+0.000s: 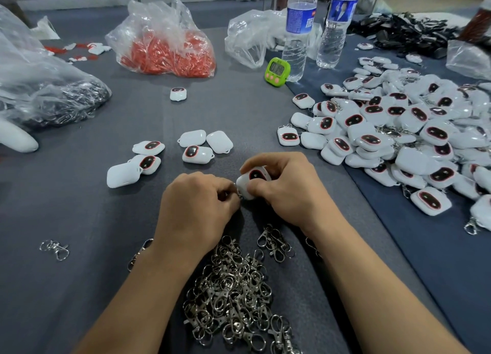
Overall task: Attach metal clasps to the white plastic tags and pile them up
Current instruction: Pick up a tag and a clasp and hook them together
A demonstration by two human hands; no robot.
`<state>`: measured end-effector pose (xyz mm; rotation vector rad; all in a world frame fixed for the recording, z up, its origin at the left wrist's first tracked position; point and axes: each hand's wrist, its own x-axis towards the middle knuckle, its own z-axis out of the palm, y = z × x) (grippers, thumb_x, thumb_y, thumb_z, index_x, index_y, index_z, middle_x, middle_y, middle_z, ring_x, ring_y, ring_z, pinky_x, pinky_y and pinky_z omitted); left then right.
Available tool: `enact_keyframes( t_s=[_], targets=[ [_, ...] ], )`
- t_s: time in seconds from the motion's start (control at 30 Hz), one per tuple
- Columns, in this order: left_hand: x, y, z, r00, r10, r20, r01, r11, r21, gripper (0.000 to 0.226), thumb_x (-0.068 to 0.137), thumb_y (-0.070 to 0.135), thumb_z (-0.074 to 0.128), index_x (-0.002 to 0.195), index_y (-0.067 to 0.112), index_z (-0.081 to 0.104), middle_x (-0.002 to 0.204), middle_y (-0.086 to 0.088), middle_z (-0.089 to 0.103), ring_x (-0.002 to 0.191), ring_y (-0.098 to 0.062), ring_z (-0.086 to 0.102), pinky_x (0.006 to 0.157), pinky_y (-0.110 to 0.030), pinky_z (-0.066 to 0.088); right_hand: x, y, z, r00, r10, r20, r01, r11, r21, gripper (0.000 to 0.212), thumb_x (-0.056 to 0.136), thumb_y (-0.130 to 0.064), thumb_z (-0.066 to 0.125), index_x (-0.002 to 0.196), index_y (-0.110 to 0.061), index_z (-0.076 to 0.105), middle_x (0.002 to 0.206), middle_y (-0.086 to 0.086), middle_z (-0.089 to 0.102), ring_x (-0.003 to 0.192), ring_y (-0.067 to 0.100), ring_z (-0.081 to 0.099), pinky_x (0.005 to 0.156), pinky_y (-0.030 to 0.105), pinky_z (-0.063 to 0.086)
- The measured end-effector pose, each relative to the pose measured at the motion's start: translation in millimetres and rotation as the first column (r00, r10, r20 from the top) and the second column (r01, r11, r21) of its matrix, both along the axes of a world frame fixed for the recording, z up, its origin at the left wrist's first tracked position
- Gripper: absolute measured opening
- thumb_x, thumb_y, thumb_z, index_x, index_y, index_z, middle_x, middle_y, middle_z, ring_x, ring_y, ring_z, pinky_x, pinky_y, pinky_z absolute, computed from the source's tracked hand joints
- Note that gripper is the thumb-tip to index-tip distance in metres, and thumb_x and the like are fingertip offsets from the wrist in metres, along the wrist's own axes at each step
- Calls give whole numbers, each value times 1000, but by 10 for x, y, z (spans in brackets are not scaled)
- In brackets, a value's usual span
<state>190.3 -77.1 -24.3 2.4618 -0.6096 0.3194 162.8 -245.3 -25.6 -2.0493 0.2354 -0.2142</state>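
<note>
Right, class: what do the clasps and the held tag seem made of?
Clasps: likely metal, shiny silver, with bright glints. Held tag, gripped by the right hand: probably moulded plastic, glossy white, smooth rounded corners, dark window.

The table point(79, 207) before me wears a grey cloth, with a darker blue cloth point(398, 247) over its right side. Nearest me lies a heap of metal clasps point(233, 295); one stray clasp point(54, 249) sits well apart to my left. Six loose white tags point(198, 154) lie scattered on the grey ahead of me, some face up, some face down, with a lone tag point(178, 93) farther back. The big pile of tags point(398, 130) spreads across the blue cloth. At the back stand two water bottles point(296, 35), a green timer point(277, 71) just beside the left one, and a clear bag of red pieces point(164, 48). A clear bag of dark metal parts point(53, 93) lies at the far left.
</note>
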Motion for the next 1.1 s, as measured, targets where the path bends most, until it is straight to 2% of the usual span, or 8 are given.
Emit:
enact_keyframes(
  t_s=[0.17,0.27,0.4,0.53,0.63,0.73,0.9,1.1],
  targets=[
    [-3,-4,-12,1000,2,12,-1,999,-35,7,79,31,79,84,27,82,75,-2,73,77,-30,65,71,-45,52,11,19,-15,999,31,-13,-30,997,67,25,71,-26,71,91,-40,77,71,-4,70,57,4,53,63,25,43],
    [2,10,0,1000,-2,-11,1,992,-127,12,74,24,84,84,30,82,73,8,73,74,-19,66,72,-38,54,8,40,-2,1000,-5,-5,5,991,131,26,70,-20,71,89,-36,78,66,0,66,57,14,53,60,26,44],
    [24,37,15,996,-60,-70,33,941,-336,23,73,18,87,86,36,81,72,19,72,71,0,68,69,-19,54,-14,6,82,999,-44,-15,46,883,466,29,80,6,66,80,-20,79,62,2,64,43,16,46,38,17,33],
    [30,17,16,992,-112,-65,71,888,-455,24,75,16,88,87,36,81,76,20,74,72,-7,70,64,-17,51,-49,-38,142,998,22,-54,16,783,621,31,85,5,61,77,-18,79,67,9,65,44,15,46,51,24,26],
    [40,6,11,990,-128,-51,86,865,-495,23,76,19,88,86,38,80,79,19,75,69,-17,68,63,-34,52,-58,-54,154,996,58,-75,7,745,667,33,86,4,59,75,-19,80,71,12,66,44,14,48,57,30,24],
    [49,5,11,988,-151,-26,117,856,-503,21,75,26,87,86,42,78,81,18,75,67,-22,67,63,-41,49,-56,-62,162,994,66,-85,12,718,696,34,86,4,57,74,-19,80,73,12,67,47,14,49,57,28,28],
    [48,6,-17,983,-181,-26,147,864,-482,19,74,26,87,83,40,78,80,20,74,75,-17,69,69,-37,53,-48,-51,160,994,52,-95,24,746,666,28,84,5,57,78,-14,76,73,12,65,45,14,46,48,25,31],
    [0,12,8,981,-160,114,185,947,-264,9,75,27,86,83,30,81,75,17,72,74,-9,62,74,-38,51,-44,-5,108,999,-2,-34,20,854,520,25,77,4,61,76,-15,76,69,9,63,41,16,44,36,16,32]
  ],
)
